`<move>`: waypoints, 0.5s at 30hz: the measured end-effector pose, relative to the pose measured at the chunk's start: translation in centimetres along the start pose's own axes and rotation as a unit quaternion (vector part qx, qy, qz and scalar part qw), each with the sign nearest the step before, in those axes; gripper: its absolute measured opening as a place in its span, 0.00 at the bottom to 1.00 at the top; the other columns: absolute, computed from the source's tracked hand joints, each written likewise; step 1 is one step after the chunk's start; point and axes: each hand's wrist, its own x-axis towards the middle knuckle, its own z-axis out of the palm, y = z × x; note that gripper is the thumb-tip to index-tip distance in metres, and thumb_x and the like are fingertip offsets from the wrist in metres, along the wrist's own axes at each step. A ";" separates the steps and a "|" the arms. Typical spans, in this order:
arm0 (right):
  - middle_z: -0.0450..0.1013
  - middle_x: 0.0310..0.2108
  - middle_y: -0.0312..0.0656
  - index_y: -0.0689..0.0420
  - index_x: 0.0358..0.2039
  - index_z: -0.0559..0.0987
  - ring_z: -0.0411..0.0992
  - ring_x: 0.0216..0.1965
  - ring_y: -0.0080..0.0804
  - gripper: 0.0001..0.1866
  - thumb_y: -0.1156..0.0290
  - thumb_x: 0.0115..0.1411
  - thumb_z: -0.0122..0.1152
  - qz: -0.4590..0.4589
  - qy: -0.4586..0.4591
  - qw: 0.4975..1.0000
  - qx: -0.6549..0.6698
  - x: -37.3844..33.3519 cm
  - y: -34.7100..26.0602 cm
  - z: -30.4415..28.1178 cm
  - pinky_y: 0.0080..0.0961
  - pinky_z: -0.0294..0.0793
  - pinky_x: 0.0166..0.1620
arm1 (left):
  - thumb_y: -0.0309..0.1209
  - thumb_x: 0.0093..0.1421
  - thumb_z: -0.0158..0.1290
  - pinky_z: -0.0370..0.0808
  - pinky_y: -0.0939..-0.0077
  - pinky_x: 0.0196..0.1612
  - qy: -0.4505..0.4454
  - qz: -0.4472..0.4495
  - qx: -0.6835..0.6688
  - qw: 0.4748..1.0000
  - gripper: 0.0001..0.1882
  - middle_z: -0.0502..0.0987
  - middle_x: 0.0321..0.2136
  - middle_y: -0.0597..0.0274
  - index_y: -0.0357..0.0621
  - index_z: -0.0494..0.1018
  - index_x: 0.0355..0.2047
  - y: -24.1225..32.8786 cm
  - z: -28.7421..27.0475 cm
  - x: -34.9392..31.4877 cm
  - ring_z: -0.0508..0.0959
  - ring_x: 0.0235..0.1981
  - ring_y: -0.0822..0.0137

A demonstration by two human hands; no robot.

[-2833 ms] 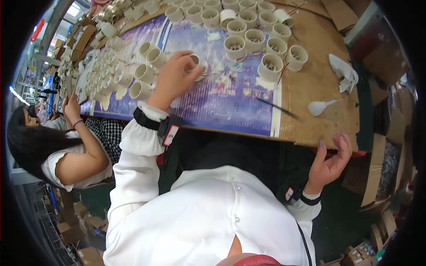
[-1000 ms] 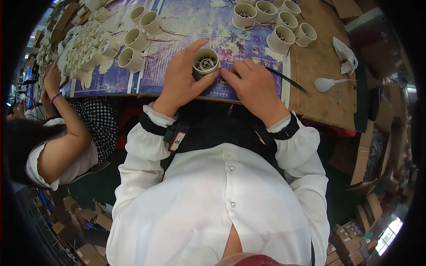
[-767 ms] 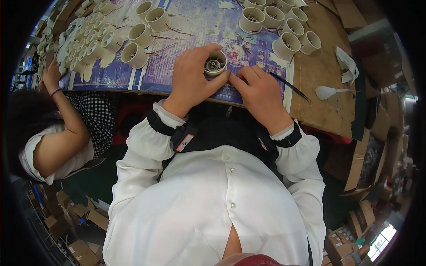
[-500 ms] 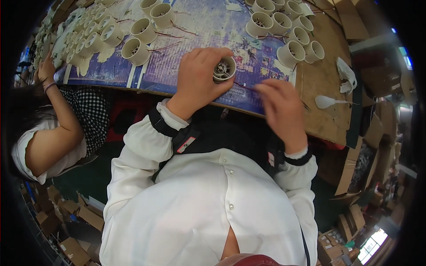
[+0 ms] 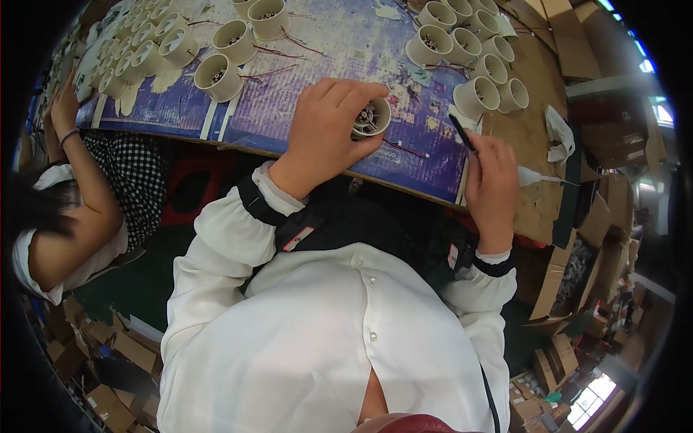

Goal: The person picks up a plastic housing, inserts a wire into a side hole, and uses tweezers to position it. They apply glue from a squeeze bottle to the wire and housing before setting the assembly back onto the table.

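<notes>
holding a cup [image 5: 385,120] near the edge, wires [image 5: 406,150] loose

keeping the cup upright-ish in the left grip [image 5: 328,128], closed round its wall, at the near side of the surface [image 5: 274,130]; cannot tell if fully resting there. pinching a black tool [image 5: 460,130] in the right grip [image 5: 494,175], apart from the cup. could snag the wires, lying out to the right, by sweeping the tool low. could strain them, or topple the cup, by tugging. could mar the inner part [image 5: 366,119] by jabbing carelessly.
</notes>
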 end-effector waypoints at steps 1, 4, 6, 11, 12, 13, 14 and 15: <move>0.75 0.39 0.42 0.57 0.44 0.78 0.74 0.39 0.38 0.12 0.82 0.60 0.60 0.000 -0.001 1.000 -0.002 0.4 -0.2 0.4 0.30 0.74 0.44 | 0.31 0.44 0.67 0.70 0.63 0.42 -0.001 0.000 -0.001 1.000 0.26 0.78 0.37 0.67 0.54 0.76 0.46 0.0 0.0 0.0 0.77 0.41 0.59; 0.76 0.36 0.39 0.58 0.44 0.77 0.75 0.39 0.29 0.10 0.79 0.61 0.62 0.113 0.097 0.920 0.363 1.8 -1.1 2.4 0.25 0.74 0.45 | 0.32 0.44 0.67 0.70 0.63 0.42 -0.006 -0.011 -0.010 1.000 0.26 0.78 0.38 0.67 0.54 0.76 0.46 -0.1 -0.1 -0.1 0.77 0.41 0.59; 0.75 0.38 0.36 0.58 0.45 0.76 0.74 0.40 0.23 0.09 0.78 0.65 0.59 0.129 0.085 0.900 0.407 2.6 -2.2 3.5 0.21 0.72 0.45 | 0.32 0.44 0.67 0.70 0.63 0.43 -0.014 -0.033 -0.024 0.999 0.26 0.78 0.38 0.67 0.54 0.76 0.46 -0.2 -0.1 -0.1 0.77 0.41 0.59; 0.76 0.40 0.36 0.59 0.46 0.73 0.73 0.40 0.19 0.08 0.76 0.68 0.58 0.142 0.013 0.906 0.400 2.5 -3.1 5.1 0.16 0.71 0.43 | 0.32 0.44 0.68 0.70 0.62 0.43 -0.008 -0.034 -0.027 0.999 0.26 0.78 0.38 0.67 0.54 0.76 0.46 -0.2 0.0 -0.1 0.77 0.41 0.58; 0.76 0.40 0.36 0.59 0.46 0.73 0.73 0.40 0.19 0.08 0.76 0.68 0.58 0.141 0.011 0.906 0.399 2.6 -3.3 5.2 0.16 0.71 0.43 | 0.32 0.44 0.68 0.70 0.62 0.43 -0.007 -0.029 -0.024 0.999 0.26 0.78 0.38 0.67 0.54 0.76 0.46 -0.1 -0.1 0.0 0.77 0.41 0.58; 0.76 0.41 0.37 0.59 0.45 0.73 0.73 0.40 0.19 0.07 0.76 0.68 0.58 0.145 0.045 0.897 0.415 2.9 -3.4 5.3 0.16 0.71 0.43 | 0.32 0.44 0.68 0.71 0.62 0.43 -0.006 -0.024 -0.022 0.999 0.26 0.78 0.38 0.66 0.54 0.76 0.47 -0.1 0.0 0.0 0.77 0.41 0.58; 0.77 0.41 0.37 0.59 0.45 0.73 0.74 0.39 0.19 0.07 0.76 0.68 0.58 0.148 0.079 0.887 0.430 3.1 -3.5 5.3 0.16 0.71 0.42 | 0.32 0.44 0.68 0.71 0.62 0.43 -0.005 -0.018 -0.020 1.000 0.27 0.78 0.38 0.66 0.54 0.76 0.47 -0.1 0.0 0.0 0.76 0.41 0.58; 0.77 0.41 0.38 0.59 0.44 0.73 0.74 0.39 0.20 0.06 0.76 0.68 0.58 0.152 0.113 0.876 0.444 3.4 -3.7 5.2 0.16 0.72 0.42 | 0.32 0.44 0.68 0.71 0.62 0.43 -0.004 -0.020 -0.021 1.000 0.27 0.78 0.38 0.66 0.54 0.76 0.47 -0.1 0.0 0.0 0.76 0.41 0.58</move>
